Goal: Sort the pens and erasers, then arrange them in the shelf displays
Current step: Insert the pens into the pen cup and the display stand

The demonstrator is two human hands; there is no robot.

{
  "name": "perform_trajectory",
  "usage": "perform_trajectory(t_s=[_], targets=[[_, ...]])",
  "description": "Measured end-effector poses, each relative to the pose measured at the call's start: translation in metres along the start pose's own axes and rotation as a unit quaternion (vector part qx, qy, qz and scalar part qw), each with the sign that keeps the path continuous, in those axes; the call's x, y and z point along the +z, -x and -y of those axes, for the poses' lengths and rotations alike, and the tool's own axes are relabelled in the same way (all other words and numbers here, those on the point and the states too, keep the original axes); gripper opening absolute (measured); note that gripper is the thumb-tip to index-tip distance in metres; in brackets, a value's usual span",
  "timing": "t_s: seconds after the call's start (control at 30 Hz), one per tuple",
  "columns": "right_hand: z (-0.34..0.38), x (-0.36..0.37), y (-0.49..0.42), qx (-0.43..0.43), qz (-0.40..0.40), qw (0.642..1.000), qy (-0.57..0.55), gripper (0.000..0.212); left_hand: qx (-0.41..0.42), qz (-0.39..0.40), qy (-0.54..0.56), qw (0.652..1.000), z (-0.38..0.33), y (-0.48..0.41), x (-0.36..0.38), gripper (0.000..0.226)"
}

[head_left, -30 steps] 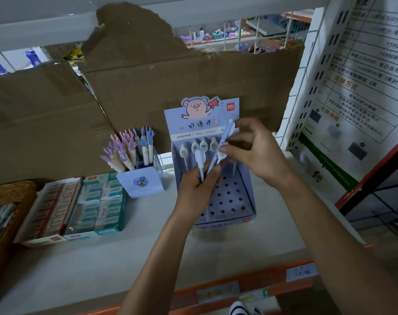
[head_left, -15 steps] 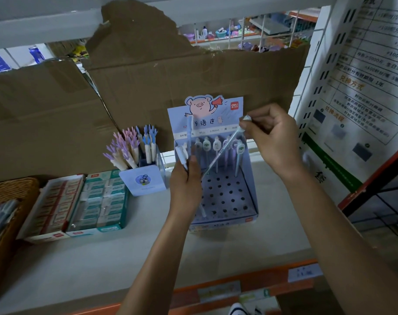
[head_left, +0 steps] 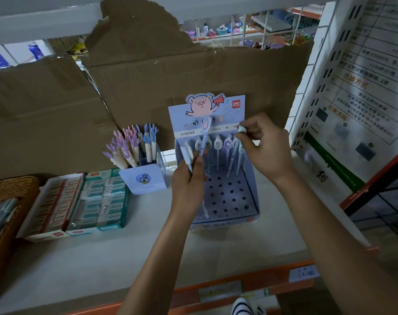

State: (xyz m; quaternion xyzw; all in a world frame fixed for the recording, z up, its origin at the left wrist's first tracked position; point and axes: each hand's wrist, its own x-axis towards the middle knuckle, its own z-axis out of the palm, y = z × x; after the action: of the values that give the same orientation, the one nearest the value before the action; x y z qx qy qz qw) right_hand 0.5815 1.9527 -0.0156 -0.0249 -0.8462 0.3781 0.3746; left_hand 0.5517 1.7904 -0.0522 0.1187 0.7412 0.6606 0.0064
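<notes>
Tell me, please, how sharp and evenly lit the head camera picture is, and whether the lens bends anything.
Head view: dim, flat, bluish light, no glare or hard shadows; the pig card is fairly crisp; the right hand looks slightly smeared; the poster text softens toward the right edge; the wide lens makes the white upright lean.

Backing [head_left: 193, 71]: torn matt brown cardboard. Basket [head_left: 14, 189]: woven wicker. Shelf [head_left: 102, 258]: smooth matt.
</notes>
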Motion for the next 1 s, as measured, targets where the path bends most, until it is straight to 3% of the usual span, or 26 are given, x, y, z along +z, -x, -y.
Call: perform_trajectory(t_s=[0.3,0.57,0.7,0.9,1.0], targets=[[-0.007,0.008,-0.001,-0.084,0.071,0.984,0.140,0.013,0.013,0.027,0.007,1.000,0.006,0.000,0.001,0.017],[-0.011,0.006,-0.011,-0.061,0.125,0.973,0.182,0.009,0.018,0.033,0.003,0.999,0.007,0.000,0.001,0.029],[-0.011,0.004,-0.010,-0.052,0.132,0.971,0.191,0.011,0.013,0.044,0.017,0.999,0.003,0.001,0.003,0.022],[-0.009,-0.001,-0.012,-0.041,0.134,0.976,0.164,0.012,0.045,0.045,0.013,0.998,-0.002,0.001,0.001,0.023],[0.008,-0.007,-0.011,0.017,0.082,0.996,0.018,0.026,0.055,0.066,-0.011,0.996,-0.001,0.000,-0.001,0.016]])
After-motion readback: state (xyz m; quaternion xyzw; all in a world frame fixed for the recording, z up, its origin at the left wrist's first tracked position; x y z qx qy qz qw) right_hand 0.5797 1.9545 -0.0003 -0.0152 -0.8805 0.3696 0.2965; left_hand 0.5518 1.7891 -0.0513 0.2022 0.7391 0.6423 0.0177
